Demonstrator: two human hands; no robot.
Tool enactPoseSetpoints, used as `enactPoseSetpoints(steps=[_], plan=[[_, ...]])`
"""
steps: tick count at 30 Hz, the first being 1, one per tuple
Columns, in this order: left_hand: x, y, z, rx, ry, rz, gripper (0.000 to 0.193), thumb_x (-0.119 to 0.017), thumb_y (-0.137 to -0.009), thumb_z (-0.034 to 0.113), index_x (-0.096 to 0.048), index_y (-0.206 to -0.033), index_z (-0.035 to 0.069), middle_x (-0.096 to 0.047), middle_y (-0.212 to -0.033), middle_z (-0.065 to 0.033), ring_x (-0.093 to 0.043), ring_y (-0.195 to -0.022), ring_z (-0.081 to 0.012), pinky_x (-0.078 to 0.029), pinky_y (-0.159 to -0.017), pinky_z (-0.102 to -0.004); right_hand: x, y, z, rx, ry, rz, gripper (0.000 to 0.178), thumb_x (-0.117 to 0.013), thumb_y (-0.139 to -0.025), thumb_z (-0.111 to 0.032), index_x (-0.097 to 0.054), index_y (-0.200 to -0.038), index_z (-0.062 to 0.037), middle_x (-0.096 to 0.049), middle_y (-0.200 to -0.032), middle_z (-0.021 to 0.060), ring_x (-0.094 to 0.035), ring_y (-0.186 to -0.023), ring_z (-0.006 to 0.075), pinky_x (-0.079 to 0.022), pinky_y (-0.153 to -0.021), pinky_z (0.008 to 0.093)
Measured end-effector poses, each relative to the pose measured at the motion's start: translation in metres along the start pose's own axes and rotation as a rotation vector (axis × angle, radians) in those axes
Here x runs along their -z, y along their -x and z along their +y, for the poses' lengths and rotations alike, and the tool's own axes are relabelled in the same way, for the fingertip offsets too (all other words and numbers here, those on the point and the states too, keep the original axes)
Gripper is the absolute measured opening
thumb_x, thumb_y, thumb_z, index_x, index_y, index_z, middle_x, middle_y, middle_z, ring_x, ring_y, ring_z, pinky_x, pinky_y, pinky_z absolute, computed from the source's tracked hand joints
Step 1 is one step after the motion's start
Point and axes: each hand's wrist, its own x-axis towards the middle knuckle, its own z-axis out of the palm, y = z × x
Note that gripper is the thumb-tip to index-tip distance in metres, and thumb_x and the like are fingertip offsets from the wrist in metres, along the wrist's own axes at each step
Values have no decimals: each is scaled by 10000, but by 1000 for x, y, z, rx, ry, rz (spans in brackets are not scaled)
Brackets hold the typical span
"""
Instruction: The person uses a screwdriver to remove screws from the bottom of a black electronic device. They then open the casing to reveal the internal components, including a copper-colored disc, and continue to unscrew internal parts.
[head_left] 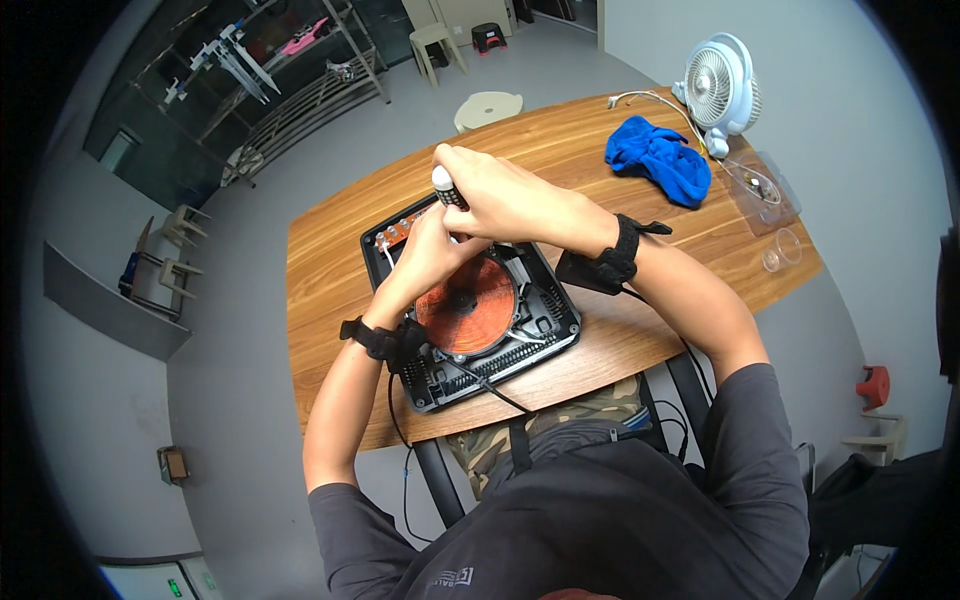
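Right hand (pixel 492 197) has its grip closed on black-and-white tool (pixel 448 187) over opened cooker (pixel 468 308), by near edge of worktop (pixel 640 245), left half. Left hand (pixel 432 247) just beside; can't tell its grip.

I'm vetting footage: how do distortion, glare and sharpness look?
Head view: fisheye curvature bows the edges of the table, picture corners go black; head view: soft pale sheen along its near side; head view: orange-red coil fairly clear.
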Motion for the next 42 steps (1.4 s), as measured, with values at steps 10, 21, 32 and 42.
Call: enactPoseSetpoints(steps=[10,21,32,42], plan=[[-14,-3,-20,-102,-171,-121,153,-737,-823,46,-741,-951,-37,-749,-914,-220,-736,-892,-356,-572,-817,-432,14,6,-4,4,34,31,371,-666,-826,-127,-458,-1089,30,-612,-979,262,-622,-951,467,-513,-810,504],[-33,-10,-14,-55,-274,-153,122,-771,-810,67,-714,-881,-14,-735,-880,-210,-719,-887,-394,-570,-808,-479,20,17,5,-15,5,37,357,-681,-809,-113,-461,-1062,12,-609,-965,246,-619,-930,442,-510,-809,490],[-39,-16,-16,-76,-318,-119,196,-738,-766,48,-632,-902,-44,-650,-870,-226,-673,-778,-377,-552,-731,-469,27,22,-1,-75,-24,16,388,-681,-814,-105,-472,-1116,18,-616,-972,249,-630,-924,436,-522,-809,486],[-52,-22,-33,-42,-428,-199,191,-750,-803,107,-676,-822,-68,-700,-807,-252,-708,-791,-416,-568,-721,-479,28,25,4,-60,9,29,409,-691,-825,-107,-479,-1151,17,-618,-969,243,-637,-896,416,-526,-796,471]])
